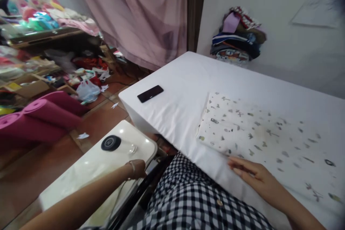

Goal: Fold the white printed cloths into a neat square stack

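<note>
My left hand (pixel 138 169), with a bracelet at the wrist, reaches down at the near right edge of a small white table (pixel 88 163); its fingertips are hidden. A round black object (pixel 110 143) and a small clear piece (pixel 132 148) lie on that tabletop. Beside the near edge of a white cloth with small leaf and animal prints (pixel 245 122) is my right hand (pixel 252 176). Its fingers are stretched out and hold nothing visible. Folded flat, the printed cloth lies on a large white-covered table (pixel 178 79).
A black phone (pixel 150 93) lies at the large table's left end. Folded clothes (pixel 237 39) are stacked by the wall. Pink rolled mats (pixel 40 113), a plastic bag (pixel 88 90) and paper scraps sit on the tiled floor at left. A pink curtain (pixel 145 14) hangs behind.
</note>
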The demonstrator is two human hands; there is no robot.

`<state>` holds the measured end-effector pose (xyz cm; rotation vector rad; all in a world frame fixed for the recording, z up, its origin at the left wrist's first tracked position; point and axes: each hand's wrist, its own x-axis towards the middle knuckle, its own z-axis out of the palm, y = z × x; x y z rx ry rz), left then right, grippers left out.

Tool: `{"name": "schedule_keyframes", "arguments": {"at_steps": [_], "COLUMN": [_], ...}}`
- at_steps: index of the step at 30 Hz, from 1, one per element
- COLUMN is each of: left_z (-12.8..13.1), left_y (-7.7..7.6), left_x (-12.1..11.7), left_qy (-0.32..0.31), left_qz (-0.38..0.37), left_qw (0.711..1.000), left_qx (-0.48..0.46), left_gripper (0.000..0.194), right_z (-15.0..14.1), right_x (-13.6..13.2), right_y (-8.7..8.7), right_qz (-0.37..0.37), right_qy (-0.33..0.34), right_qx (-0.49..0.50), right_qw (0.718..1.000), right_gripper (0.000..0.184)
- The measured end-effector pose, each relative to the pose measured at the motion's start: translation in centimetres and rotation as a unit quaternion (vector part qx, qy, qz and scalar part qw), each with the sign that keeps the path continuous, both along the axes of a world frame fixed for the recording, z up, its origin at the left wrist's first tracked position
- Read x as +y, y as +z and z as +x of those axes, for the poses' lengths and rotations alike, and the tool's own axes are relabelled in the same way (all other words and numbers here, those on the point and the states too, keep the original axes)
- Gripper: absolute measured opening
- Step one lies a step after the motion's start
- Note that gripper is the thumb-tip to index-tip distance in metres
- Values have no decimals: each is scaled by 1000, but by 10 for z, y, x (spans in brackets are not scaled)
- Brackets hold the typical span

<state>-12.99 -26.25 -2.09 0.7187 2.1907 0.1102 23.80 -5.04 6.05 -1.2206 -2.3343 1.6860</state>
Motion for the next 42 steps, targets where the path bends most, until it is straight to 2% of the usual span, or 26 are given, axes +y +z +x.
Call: {"name": "schedule_keyframes", "arguments": {"at_steps": [2,3,4,5,7,8,10,11,12,13,15,16,17,18,21,22,24,27,28,30,32,34,37,42], "left_z": [8,15,23,31,47,55,72,84,97,114,152,172,191,208,236,234,217,167,150,119,98,88,87,96], "left_y": [26,44,65,86,127,144,168,174,176,174,159,147,134,121,88,82,79,84,85,85,80,75,70,74], "left_x": [31,47,62,76,103,118,153,173,194,214,247,258,265,267,255,250,244,251,256,264,268,268,270,281], "left_qy": [-97,-207,-296,-348,-390,-399,-404,-400,-376,-323,-156,-81,-45,-39,-110,-120,-126,-156,-171,-162,-173,-176,-171,-171], "left_qz": [19,45,55,62,79,91,181,236,295,361,490,519,512,489,416,414,448,501,498,456,395,333,277,243], "left_qw": [995,976,953,935,907,882,830,808,793,785,761,747,745,751,770,780,809,841,848,870,882,899,922,941], "left_qx": [33,50,41,12,-138,-235,-339,-363,-379,-387,-394,-406,-425,-442,-472,-454,-359,-130,-56,91,189,222,211,160], "left_gripper": [16,11,14,18,26,27,27,27,27,27,29,28,27,26,28,28,24,25,26,30,39,47,50,47], "right_z": [2,3,6,10,18,23,31,34,37,39,44,48,53,60,89,101,125,159,169,187,199,208,214,209], "right_x": [-1,-1,-2,-2,-2,-2,-2,-1,-1,0,-1,-1,-2,-3,-7,-7,-5,9,16,35,55,72,89,97], "right_y": [4,7,9,12,14,15,14,13,13,12,11,11,11,10,7,5,-1,-12,-17,-28,-40,-52,-65,-64], "right_qz": [11,18,25,33,54,64,80,84,86,87,91,94,100,107,132,142,175,256,281,312,323,323,316,298], "right_qy": [-6,-12,-21,-33,-70,-93,-138,-158,-176,-194,-229,-244,-258,-272,-317,-336,-378,-443,-458,-475,-472,-453,-412,-361], "right_qx": [0,-2,-3,-4,4,13,40,56,71,85,105,108,105,98,70,67,61,27,8,-41,-103,-169,-245,-277], "right_qw": [1000,1000,999,999,996,994,986,982,978,973,963,959,955,951,937,929,907,859,843,822,814,813,819,839], "right_gripper": [44,44,45,45,45,45,45,45,46,47,49,49,50,50,49,49,47,45,46,51,57,61,65,67]}}
